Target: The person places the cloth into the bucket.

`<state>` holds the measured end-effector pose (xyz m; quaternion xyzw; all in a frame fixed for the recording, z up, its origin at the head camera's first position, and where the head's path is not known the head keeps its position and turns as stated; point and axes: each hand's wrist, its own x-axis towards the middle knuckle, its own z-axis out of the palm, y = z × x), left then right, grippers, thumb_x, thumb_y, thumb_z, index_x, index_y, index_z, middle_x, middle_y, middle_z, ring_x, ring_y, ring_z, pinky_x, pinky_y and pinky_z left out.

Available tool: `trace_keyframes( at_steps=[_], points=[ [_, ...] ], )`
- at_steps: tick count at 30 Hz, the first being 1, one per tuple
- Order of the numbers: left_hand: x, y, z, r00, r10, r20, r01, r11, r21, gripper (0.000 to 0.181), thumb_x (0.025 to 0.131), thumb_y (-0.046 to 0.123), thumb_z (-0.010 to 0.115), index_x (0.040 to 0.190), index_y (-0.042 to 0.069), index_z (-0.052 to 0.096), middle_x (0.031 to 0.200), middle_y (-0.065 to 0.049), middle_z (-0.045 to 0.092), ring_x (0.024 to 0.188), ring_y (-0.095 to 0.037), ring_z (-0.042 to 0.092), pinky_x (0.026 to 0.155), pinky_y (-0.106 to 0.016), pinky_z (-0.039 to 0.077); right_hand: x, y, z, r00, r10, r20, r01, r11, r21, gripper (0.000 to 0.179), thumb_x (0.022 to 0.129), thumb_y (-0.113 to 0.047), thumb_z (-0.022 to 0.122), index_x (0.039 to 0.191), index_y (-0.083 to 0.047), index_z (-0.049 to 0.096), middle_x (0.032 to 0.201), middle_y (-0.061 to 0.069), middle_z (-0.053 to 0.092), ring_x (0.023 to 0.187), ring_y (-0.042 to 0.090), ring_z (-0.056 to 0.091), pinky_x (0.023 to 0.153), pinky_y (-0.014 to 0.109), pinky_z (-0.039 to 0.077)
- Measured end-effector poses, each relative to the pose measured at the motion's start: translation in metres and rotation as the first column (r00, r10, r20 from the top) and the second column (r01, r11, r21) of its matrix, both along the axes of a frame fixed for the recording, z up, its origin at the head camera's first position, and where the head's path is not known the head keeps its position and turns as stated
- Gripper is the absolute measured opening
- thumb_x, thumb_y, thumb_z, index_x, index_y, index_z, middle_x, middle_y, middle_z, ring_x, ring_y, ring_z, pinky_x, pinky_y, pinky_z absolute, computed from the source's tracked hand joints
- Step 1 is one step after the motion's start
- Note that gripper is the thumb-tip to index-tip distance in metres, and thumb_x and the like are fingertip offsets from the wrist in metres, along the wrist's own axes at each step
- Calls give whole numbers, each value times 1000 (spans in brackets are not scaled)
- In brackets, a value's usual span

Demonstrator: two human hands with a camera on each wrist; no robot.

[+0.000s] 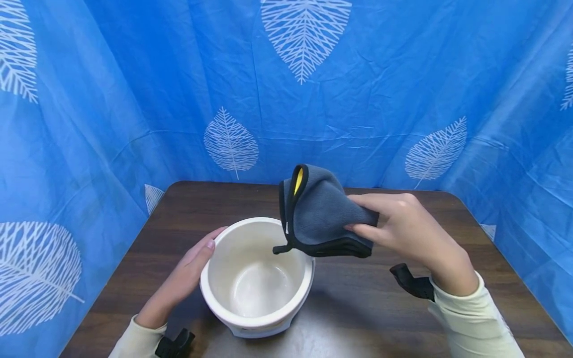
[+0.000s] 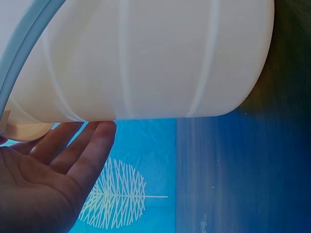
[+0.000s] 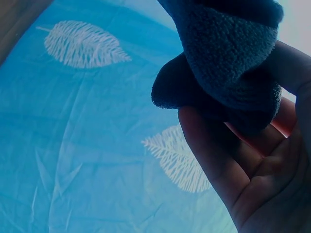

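A round white pot point(image 1: 257, 228) stands on the table, its inside bare and facing up. My left hand point(image 1: 190, 271) rests against its left side, the thumb at the rim. In the left wrist view, fairly straight fingers point(image 2: 92, 155) touch the pot's pale ribbed outer wall point(image 2: 160, 63). Above the pot's right edge, my right hand point(image 1: 403, 228) pinches a folded grey cloth point(image 1: 327, 209) with black edging, a small loop and a yellow strip inside one fold. The right wrist view shows the fuzzy cloth point(image 3: 228, 53) between thumb and fingers, dark against the light.
The brown wooden table point(image 1: 358, 308) has rounded back corners. A blue curtain point(image 1: 358, 99) with white leaf prints hangs behind it and along both sides. Black straps point(image 1: 412, 283) sit at both wrists.
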<state>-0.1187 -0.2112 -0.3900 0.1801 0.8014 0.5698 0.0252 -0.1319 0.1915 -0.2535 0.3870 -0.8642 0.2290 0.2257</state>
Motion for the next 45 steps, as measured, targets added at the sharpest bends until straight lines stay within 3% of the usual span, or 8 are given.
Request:
trace_keyframes(
  at_steps=[14,21,35,45],
  points=[
    [0,0,-1,1000,17,3,-17,1000,-19,51,113,29,26,154,2,37,150,-21,47,131,-42,52,96,-21,45,-8,-27,-3,993,116,-9,-116,993,0,40,77,-13,88,115,-11,76,101,-4,75,76,4,62,63,31,54],
    [-1,-1,-1,999,21,26,-20,1000,-19,51,113,31,27,154,3,37,150,-22,47,131,-43,53,93,-22,48,-11,-42,-8,985,170,3,-170,985,13,39,78,-14,88,115,-10,75,107,-3,75,90,9,71,74,33,59],
    [-2,-3,0,1000,-16,8,16,1000,8,50,113,25,27,154,-1,36,146,-28,48,119,-42,62,87,-26,54,-13,-71,-15,979,185,81,-193,975,110,40,82,-20,87,118,-10,75,110,-1,75,95,12,72,82,33,58],
    [-2,-2,3,999,-1,34,1,1000,-11,51,113,27,27,155,-1,34,150,-27,45,124,-42,58,90,-25,53,-14,-80,-18,973,171,156,-198,964,177,39,85,-23,85,121,-12,73,111,-3,74,96,11,71,83,34,57]
  ],
)
